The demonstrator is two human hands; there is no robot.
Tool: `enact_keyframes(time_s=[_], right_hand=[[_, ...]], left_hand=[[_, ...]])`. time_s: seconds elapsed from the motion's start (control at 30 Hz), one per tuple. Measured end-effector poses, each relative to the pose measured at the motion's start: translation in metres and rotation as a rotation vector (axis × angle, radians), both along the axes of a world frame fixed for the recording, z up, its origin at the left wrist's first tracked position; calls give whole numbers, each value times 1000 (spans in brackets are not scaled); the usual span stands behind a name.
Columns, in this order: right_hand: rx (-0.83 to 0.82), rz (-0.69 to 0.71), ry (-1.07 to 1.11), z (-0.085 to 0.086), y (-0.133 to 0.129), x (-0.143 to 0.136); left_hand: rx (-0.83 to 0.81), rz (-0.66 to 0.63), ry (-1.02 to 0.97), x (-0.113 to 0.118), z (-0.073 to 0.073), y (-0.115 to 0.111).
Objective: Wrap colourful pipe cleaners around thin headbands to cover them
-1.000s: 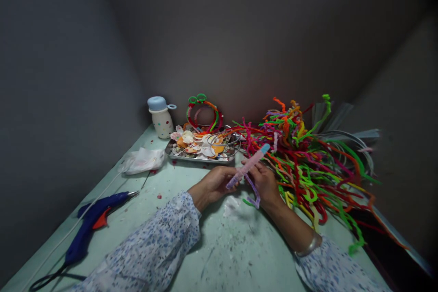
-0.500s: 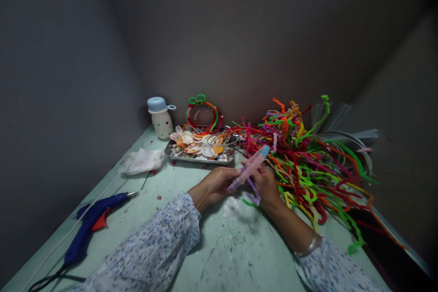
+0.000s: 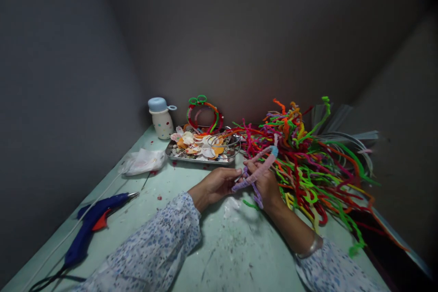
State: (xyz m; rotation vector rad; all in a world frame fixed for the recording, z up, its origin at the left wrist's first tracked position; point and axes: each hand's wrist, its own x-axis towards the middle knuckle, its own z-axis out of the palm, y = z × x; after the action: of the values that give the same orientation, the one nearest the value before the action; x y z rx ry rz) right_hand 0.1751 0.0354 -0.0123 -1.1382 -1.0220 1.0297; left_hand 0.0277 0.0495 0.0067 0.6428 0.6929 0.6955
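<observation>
A hoop wrapped in pink and purple pipe cleaner, with a light blue patch at its far end, is held between my hands above the table. My left hand pinches its near purple end between thumb and fingers. On the other side my right hand is closed around the purple strand and the hoop's near part. A loose purple end hangs below the right fingers. The fingertips partly hide where the strand meets the hoop.
A tangled heap of coloured pipe cleaners lies at right. Behind my hands stand a metal tray of flower shapes, decorated headbands and a bottle. At left are a plastic packet and a blue glue gun.
The hoop has turned, so its opening now shows and its blue end points further right. Both hands stay nearly in place, still holding it.
</observation>
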Motion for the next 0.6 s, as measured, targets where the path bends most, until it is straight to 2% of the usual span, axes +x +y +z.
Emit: enact_keyframes(time_s=[0.1, 0.3, 0.5, 0.6], right_hand=[[-31, 57, 32, -4, 2, 0], [-39, 100, 187, -5, 2, -7], [-36, 54, 225, 6, -3, -7], [-28, 32, 252, 4, -1, -4]], left_hand=[[65, -23, 6, 0, -2, 0], [165, 32, 42, 5, -10, 0], [175, 6, -22, 3, -10, 0], [184, 81, 40, 0, -9, 1]])
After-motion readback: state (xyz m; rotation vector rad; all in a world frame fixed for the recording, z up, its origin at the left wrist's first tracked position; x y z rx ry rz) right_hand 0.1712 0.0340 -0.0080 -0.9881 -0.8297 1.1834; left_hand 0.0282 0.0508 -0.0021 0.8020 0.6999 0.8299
